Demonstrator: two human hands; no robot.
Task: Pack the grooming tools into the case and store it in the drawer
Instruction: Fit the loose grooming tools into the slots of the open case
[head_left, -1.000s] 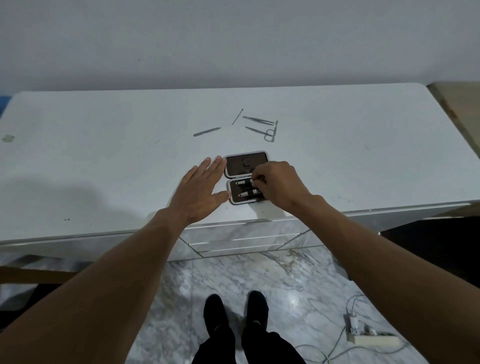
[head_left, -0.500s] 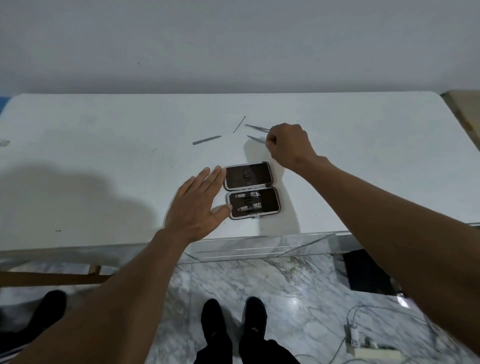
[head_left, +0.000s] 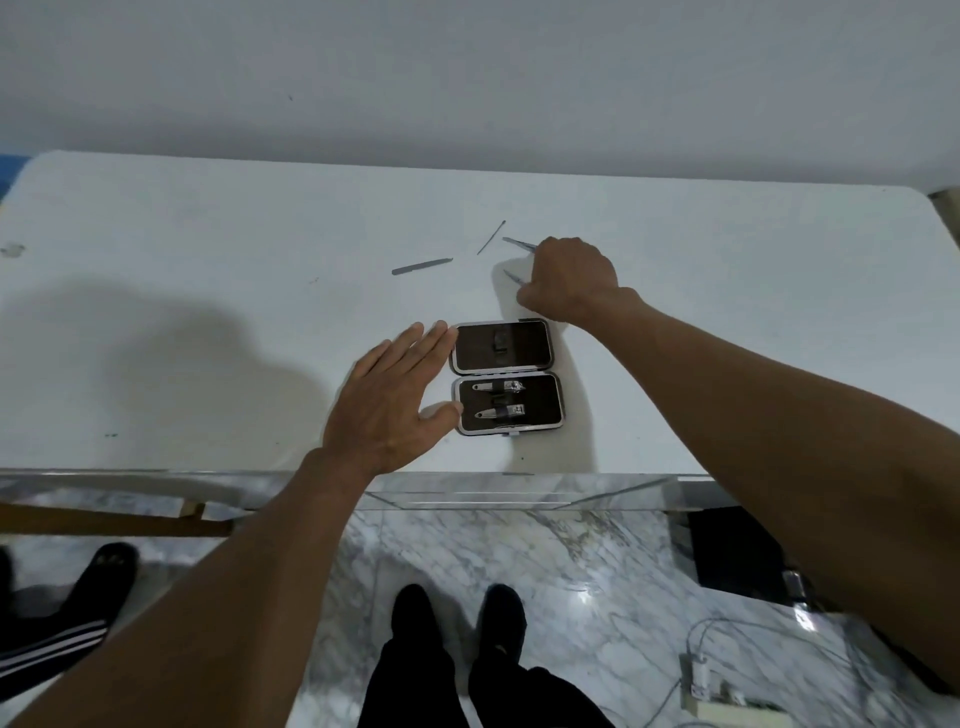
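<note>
An open dark case (head_left: 540, 396) with a silver rim lies near the front edge of the white table (head_left: 208, 249), its lid (head_left: 475, 349) flat behind it. Two nail clippers (head_left: 500, 387) sit in the lower half. My left hand (head_left: 389, 410) lies flat and open against the case's left side. My right hand (head_left: 569, 275) is curled shut over the scissors (head_left: 511, 277) and tweezers (head_left: 517, 242), with only their tips showing. A nail file (head_left: 422, 266) and a thin pick (head_left: 491, 237) lie loose to the left of them.
A mirrored drawer front (head_left: 509, 493) runs below the table edge. Down on the marble floor are my shoes (head_left: 452, 613), a power strip with cables (head_left: 727, 701) at the right, and another person's foot (head_left: 83, 587) at the left.
My right hand left the case and reached back to the scissors and tweezers, where it has closed. The left hand stayed beside the case.
</note>
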